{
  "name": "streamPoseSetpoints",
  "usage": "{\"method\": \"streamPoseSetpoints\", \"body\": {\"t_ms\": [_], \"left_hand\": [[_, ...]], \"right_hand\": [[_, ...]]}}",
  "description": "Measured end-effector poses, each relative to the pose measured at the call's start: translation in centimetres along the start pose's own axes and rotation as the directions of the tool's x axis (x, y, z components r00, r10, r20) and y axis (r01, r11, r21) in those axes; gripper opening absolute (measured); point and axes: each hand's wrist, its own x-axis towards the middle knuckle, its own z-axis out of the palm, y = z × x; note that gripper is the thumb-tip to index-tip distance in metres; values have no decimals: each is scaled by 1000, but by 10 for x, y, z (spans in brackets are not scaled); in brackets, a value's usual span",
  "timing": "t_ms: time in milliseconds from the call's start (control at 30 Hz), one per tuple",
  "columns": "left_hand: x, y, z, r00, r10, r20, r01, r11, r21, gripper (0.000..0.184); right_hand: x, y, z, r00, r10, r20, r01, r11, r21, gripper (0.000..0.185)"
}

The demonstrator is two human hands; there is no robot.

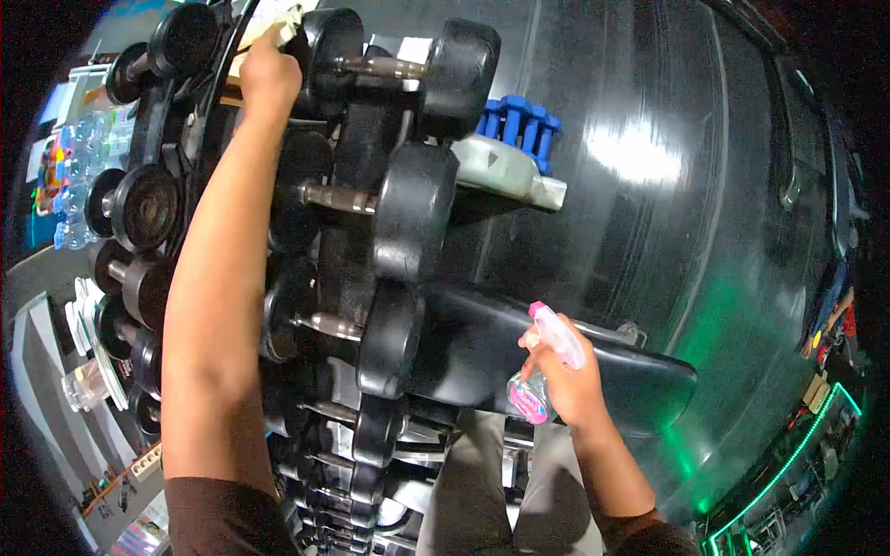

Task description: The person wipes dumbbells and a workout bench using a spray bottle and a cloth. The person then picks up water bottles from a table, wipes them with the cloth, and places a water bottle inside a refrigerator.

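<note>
My left hand [269, 76] is at the top left, closed on a pale cloth [289, 24], beside the head of a large black dumbbell [332, 57] on the rack. Lower right, my right hand [564, 371] is wrapped round a clear spray bottle [528, 400] with a pink label and a pink and white trigger head. The bottle hangs upright over a black padded bench [482, 347]. Rows of black dumbbells with metal handles [341, 198] run down between my two arms.
Blue dumbbells [519, 125] stand on a light grey holder [496, 165] on the dark floor. Smaller dumbbells [148, 206] line the far left, near plastic bottles [93, 153]. A green light strip [788, 463] glows at lower right.
</note>
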Motion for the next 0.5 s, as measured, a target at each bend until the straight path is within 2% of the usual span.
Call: {"method": "streamPoseSetpoints", "body": {"t_ms": [33, 167, 233, 267, 333, 367, 400, 467, 500], "left_hand": [[-2, 2, -7, 990, -111, 87, 109, 994, 24, 56], [-17, -34, -8, 957, -234, 172, 222, 971, 88, 47], [-31, -45, -4, 895, -356, 269, 272, 913, 305, 40], [-34, -45, -7, 894, -358, 268, 276, 913, 300, 40], [-48, -29, -34, 932, -299, 207, 239, 932, 271, 37], [-61, -18, -45, 960, -257, 109, 238, 958, 161, 34], [-74, -2, -59, 957, -267, 109, 248, 955, 165, 34], [-101, 36, -85, 970, -243, 10, 243, 965, -97, 28], [-119, 62, -99, 961, -278, 0, 272, 941, -202, 26]], "right_hand": [[-3, 3, -2, 1000, 10, 0, -10, 1000, -8, 10], [-17, 7, -11, 999, 41, -30, -42, 998, -37, 14], [-26, 5, -17, 998, 41, -38, -43, 998, -44, 14], [-29, 4, -21, 998, 33, -46, -35, 998, -48, 15], [-37, 0, -30, 999, 19, -48, -21, 999, -39, 15], [-40, -1, -34, 999, 4, -41, -5, 1000, -29, 15], [-42, -1, -39, 999, 8, -35, -10, 999, -36, 15], [-48, 0, -49, 999, -2, -50, -1, 999, -54, 15], [-50, 2, -55, 999, 4, -47, -7, 998, -65, 15]]}}
